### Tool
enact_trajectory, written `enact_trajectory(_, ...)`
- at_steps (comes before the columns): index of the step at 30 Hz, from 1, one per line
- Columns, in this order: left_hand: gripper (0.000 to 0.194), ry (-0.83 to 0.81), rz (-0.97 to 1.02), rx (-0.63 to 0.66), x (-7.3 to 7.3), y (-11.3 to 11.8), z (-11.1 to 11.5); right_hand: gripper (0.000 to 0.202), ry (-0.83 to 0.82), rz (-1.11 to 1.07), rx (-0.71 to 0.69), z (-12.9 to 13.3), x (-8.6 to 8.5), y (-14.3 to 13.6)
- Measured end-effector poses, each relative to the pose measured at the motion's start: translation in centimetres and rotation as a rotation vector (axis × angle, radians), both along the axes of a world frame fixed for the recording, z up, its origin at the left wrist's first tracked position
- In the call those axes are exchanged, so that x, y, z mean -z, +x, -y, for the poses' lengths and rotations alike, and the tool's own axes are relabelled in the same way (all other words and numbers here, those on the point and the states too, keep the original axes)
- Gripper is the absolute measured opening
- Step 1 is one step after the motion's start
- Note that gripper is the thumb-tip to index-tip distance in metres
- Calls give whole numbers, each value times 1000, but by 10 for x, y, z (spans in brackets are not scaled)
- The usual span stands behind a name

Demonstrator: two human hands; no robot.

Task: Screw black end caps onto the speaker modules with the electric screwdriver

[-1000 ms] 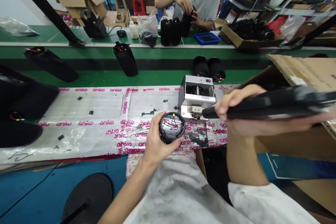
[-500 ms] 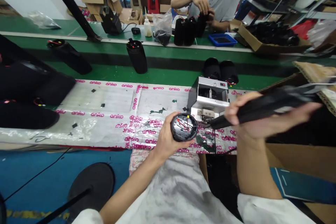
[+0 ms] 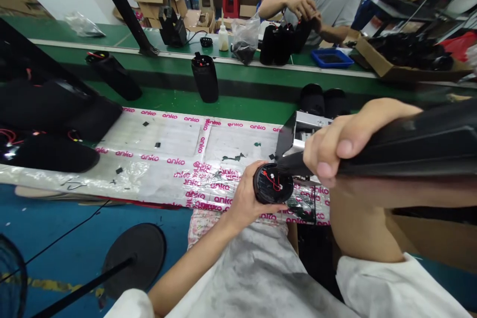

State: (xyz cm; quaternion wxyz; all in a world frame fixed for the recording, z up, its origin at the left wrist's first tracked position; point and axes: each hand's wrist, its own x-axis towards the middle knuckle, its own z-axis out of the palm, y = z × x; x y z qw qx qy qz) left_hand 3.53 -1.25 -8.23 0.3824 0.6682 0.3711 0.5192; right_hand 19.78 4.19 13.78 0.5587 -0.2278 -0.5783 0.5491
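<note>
My left hand [image 3: 244,198] is wrapped round a black round housing [image 3: 274,191], whose open end faces up and shows red wires inside. From the right, my right hand [image 3: 335,146] grips a long black tool [image 3: 417,139], its narrow end over the rim of the housing. Behind my right hand, a metal machine [image 3: 298,131] is partly hidden. The housing is above a bench covered with white sheet and pink printed tape [image 3: 175,144].
Black cylinders [image 3: 204,79] stand or lean along the green bench, with larger black pieces [image 3: 44,149] at left. Across it, a person [image 3: 313,5] handles a black part near a blue tray [image 3: 331,58]. A round black base [image 3: 134,258] is on the floor.
The black tool has moved left and nearer, so its narrow end is now at the housing. My right hand covers more of the machine. The whole view has shifted slightly.
</note>
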Motion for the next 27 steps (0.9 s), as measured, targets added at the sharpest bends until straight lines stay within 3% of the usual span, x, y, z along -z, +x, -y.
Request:
enact_trajectory(5, 113, -19, -25, -21, 3, 2, 0, 61, 93, 21, -54, -4, 7, -1)
enact_trajectory(10, 111, -54, -5, -21, 0, 1, 0, 75, 18, -1, -62, -7, 13, -7)
enact_trajectory(14, 107, -68, 8, -24, -2, 1, 1, 101, -67, 41, -93, -12, 15, -15)
enact_trajectory(20, 105, -71, -22, 20, -4, -5, 0, 88, -154, 58, -203, -20, 1, -29)
enact_trajectory(27, 107, -109, -76, 121, -4, -19, -5, 88, -177, 112, -307, -19, -8, -35)
